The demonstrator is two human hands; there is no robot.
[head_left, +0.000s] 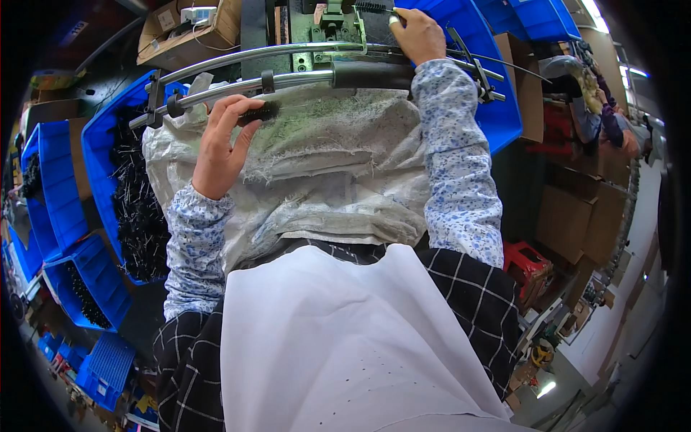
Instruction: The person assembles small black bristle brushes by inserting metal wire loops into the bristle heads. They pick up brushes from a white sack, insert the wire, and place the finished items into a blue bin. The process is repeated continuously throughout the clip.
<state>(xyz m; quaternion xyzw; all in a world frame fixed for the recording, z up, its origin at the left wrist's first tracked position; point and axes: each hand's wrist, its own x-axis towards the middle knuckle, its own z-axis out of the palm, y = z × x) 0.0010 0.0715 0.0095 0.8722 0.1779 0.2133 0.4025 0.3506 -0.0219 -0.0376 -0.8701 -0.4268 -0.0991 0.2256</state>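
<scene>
My left hand (pixel 224 144) is closed on a small black bristle brush (pixel 260 113), held low over the pale woven cloth (pixel 338 183) that covers my lap. Farther off, my right hand (pixel 421 37) pinches a thin black-bristled wire brush (pixel 373 7) beside the machine's green metal fixture (pixel 332 21). The wire brush points left toward that fixture; whether it touches cannot be told. Between my hands and body run two curved metal bars (pixel 299 49), one carrying a dark padded sleeve (pixel 371 75). My right forearm passes over the sleeve's right end.
On the left, a blue bin (pixel 101 144) holds many black brushes with wire stems. More blue bins (pixel 61 183) stand beyond it. Another blue bin (pixel 497 108) sits right of my right arm, near cardboard boxes (pixel 568 216) and a red stool (pixel 527 268). Another person (pixel 612 129) is at far right.
</scene>
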